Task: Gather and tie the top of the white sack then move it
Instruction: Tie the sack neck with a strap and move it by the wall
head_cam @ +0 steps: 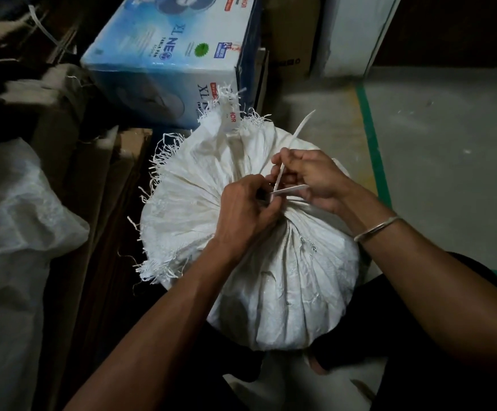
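A full white woven sack [285, 277] stands in the middle of the view, its top gathered into pleats with a frayed edge fanned out toward the left and back. A thin white plastic strip [299, 130] wraps the gathered neck; one end sticks up and away, another short end [290, 189] points right. My left hand [247, 215] pinches the strip at the neck. My right hand [309, 176] holds the strip's long end between curled fingers, right beside the left. A metal bangle sits on my right wrist.
A blue and white table fan box [170, 54] stands just behind the sack. Brown cartons [99, 185] line the left, with another white sack [13, 221] at far left. Grey floor with a green tape line [371, 137] lies to the right. My dark-clothed legs flank the sack.
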Demonstrator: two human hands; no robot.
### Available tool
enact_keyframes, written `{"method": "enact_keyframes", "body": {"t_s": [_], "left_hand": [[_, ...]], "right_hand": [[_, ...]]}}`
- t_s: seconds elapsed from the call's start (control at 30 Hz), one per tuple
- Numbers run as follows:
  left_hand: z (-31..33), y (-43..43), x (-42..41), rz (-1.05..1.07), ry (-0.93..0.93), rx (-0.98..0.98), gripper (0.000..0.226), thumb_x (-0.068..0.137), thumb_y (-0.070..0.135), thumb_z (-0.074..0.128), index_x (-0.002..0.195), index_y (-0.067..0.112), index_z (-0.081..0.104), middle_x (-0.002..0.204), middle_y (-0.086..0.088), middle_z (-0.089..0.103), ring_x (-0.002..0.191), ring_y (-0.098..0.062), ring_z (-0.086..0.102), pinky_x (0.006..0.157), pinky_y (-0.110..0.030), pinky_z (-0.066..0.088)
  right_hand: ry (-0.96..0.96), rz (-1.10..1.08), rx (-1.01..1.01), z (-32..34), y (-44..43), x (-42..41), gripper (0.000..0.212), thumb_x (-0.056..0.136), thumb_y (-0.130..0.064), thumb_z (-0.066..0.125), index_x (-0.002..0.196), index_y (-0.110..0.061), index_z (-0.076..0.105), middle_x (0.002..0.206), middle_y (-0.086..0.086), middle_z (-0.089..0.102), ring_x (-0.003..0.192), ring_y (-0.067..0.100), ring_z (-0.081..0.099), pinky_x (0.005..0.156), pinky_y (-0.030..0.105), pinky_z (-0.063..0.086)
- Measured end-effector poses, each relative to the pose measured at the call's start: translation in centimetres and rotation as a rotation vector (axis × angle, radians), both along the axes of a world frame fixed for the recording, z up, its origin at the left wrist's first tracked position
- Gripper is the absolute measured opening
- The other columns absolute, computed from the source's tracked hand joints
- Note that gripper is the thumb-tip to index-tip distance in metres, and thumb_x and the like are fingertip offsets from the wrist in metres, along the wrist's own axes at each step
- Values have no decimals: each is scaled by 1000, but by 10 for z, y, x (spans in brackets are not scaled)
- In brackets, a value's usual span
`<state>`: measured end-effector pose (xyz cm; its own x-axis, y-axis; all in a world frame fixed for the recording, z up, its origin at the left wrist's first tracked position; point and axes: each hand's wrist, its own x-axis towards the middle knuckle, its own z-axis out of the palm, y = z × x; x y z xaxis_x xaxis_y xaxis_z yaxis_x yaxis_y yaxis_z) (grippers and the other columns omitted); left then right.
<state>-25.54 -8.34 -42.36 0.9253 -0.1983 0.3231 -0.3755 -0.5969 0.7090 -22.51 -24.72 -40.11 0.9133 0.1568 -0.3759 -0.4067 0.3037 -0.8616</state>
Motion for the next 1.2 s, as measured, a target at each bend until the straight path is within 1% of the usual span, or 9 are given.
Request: {"method": "enact_keyframes", "body": {"t_s": [0.23, 0.3, 0.37, 0.47, 0.53, 0.67, 0.9, 1.03, 1.2], "left_hand": [[0, 0, -1, -17, -1, 74, 24, 72, 16, 77, 62, 11, 55, 65, -3, 56, 56, -20, 54, 54, -36, 44], [1, 0, -2, -42, -3, 76, 25, 71, 12, 79, 62, 11, 55, 65, 3, 53, 60, -4, 51, 54, -23, 41], [1, 0, -4, -61, 0, 92, 22, 71, 11, 80, 64, 9, 59, 67, 5, 53, 63, 1, 51, 54, -15, 37], [-1, 2, -5, -70, -7, 111, 20, 73, 14, 78, 66, 9, 60, 68, -1, 57, 58, -18, 53, 55, -34, 43], [-1, 3, -5, -71, -15, 115, 19, 73, 14, 76, 66, 10, 59, 68, -3, 57, 57, -21, 53, 55, -36, 44], [0, 2, -7, -92, -8, 131, 20, 72, 13, 77, 65, 11, 58, 69, 1, 55, 58, -19, 52, 56, -36, 46], [-2, 3, -8, -110, -6, 148, 19, 73, 13, 78, 67, 10, 60, 70, 1, 56, 60, -19, 53, 57, -34, 45], [-2, 2, -8, -104, -2, 145, 18, 75, 15, 78, 68, 12, 61, 72, 3, 56, 61, -16, 53, 58, -32, 46], [-4, 8, -10, -115, 16, 124, 16, 81, 19, 80, 80, 11, 67, 81, -1, 63, 69, -15, 58, 64, -28, 46]], "right_hand": [[112, -120, 27, -5, 7, 3, 25, 105, -15, 53, 88, 1, 62, 64, 9, 56, 60, 23, 60, 53, 34, 57], [161, -152, 48, -6, 7, 8, 24, 105, -13, 52, 86, 0, 60, 62, 8, 52, 55, 19, 56, 54, 35, 58], [178, -176, 49, -9, 7, 15, 24, 105, -11, 50, 86, -1, 60, 62, 7, 49, 51, 17, 53, 58, 37, 59], [199, -223, 42, -14, 9, 20, 25, 104, -12, 52, 84, -1, 60, 58, 5, 48, 47, 16, 50, 58, 37, 58], [198, -245, 33, -15, 9, 22, 25, 104, -10, 51, 83, -1, 60, 57, 5, 48, 43, 14, 50, 56, 36, 57], [238, -287, 1, -17, 6, 26, 24, 104, -8, 49, 84, -2, 60, 58, 4, 47, 39, 11, 50, 51, 32, 57], [256, -359, -11, -22, 4, 30, 24, 103, -7, 48, 83, -1, 60, 49, 3, 48, 38, 13, 49, 50, 31, 56], [244, -369, -17, -22, 2, 31, 25, 104, -7, 48, 82, -1, 60, 53, 4, 48, 39, 13, 50, 51, 32, 56], [153, -217, -13, -16, -8, 25, 23, 106, -17, 51, 93, -2, 62, 60, 4, 60, 53, 16, 65, 59, 37, 61]]}}
